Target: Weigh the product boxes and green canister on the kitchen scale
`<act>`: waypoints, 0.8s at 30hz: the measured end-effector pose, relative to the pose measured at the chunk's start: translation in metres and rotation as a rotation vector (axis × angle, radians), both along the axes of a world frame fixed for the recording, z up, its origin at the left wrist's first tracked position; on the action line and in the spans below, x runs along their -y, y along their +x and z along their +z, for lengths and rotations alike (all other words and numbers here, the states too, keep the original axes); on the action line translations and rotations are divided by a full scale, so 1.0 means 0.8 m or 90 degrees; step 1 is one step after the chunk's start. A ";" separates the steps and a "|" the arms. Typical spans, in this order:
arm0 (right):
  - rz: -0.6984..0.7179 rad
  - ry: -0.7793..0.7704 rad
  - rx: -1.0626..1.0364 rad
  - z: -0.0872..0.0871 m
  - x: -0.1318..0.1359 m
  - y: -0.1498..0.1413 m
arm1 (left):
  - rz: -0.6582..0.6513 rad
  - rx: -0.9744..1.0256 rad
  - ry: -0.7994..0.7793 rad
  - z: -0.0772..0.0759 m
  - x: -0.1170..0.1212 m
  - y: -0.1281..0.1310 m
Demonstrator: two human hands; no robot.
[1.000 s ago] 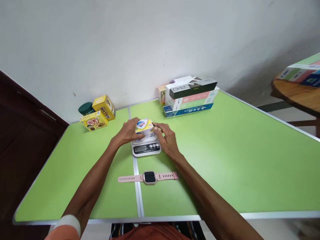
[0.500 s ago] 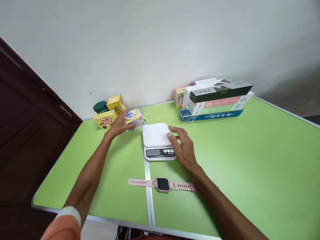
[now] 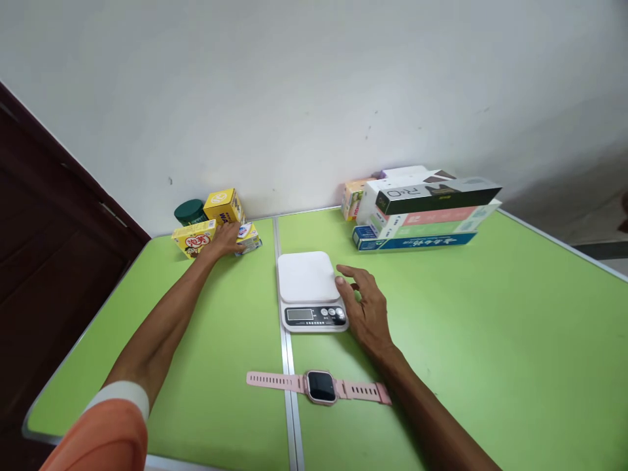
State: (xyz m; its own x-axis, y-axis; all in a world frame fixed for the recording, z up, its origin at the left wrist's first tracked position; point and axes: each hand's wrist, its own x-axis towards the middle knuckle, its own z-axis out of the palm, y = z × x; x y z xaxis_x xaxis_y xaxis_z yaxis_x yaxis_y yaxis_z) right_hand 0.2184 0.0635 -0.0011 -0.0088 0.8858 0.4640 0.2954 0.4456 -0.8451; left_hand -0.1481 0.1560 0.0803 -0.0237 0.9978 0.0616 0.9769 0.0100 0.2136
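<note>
left hand (image 3: 228, 239) closed round one end of a little yellow-and-white box (image 3: 250, 237), right beside a yellow carton (image 3: 222, 204) with "WA" peeking out and a 泡芙 box (image 3: 193, 237), right hand (image 3: 367, 307) loosely spread by a white scale (image 3: 308, 278) on the green worktop (image 3: 490, 327), "R&O"-ish black box (image 3: 441, 200) further back

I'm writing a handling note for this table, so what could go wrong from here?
The left hand, at the small yellow-and-white box, is close to the tall yellow box; it might knock that one.

The right hand, fingers curled, is right beside the white scale, so a bump could shift it.

The right forearm lies close to the strap end of the pink watch; a sweep might drag it.
</note>
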 end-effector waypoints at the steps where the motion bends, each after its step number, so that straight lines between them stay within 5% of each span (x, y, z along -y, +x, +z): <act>1: 0.004 -0.005 0.002 -0.002 0.001 0.000 | 0.005 -0.009 -0.013 0.001 -0.004 -0.002; 7: -0.003 -0.003 0.001 0.010 -0.008 -0.003 | 0.020 -0.040 -0.077 0.006 -0.014 -0.004; 12: 0.109 0.054 0.042 0.082 -0.068 -0.055 | 0.026 -0.057 -0.101 0.009 -0.011 0.001; 15: 0.254 -0.073 0.155 0.113 -0.113 -0.118 | 0.025 -0.073 -0.120 0.011 -0.010 0.002; 19: 0.255 -0.285 0.244 0.107 -0.151 -0.204 | 0.014 -0.098 -0.140 0.013 -0.010 0.000; 24: 0.219 -0.333 0.257 0.073 -0.159 -0.261 | 0.006 -0.124 -0.143 0.008 -0.009 -0.001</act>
State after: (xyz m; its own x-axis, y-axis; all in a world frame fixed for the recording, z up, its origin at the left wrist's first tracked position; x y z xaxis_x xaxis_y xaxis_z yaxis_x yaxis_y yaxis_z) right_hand 0.0092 0.1908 0.0576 -0.4062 0.9064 -0.1156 0.5436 0.1380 -0.8279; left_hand -0.1488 0.1628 0.0868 -0.0431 0.9868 -0.1558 0.9989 0.0457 0.0130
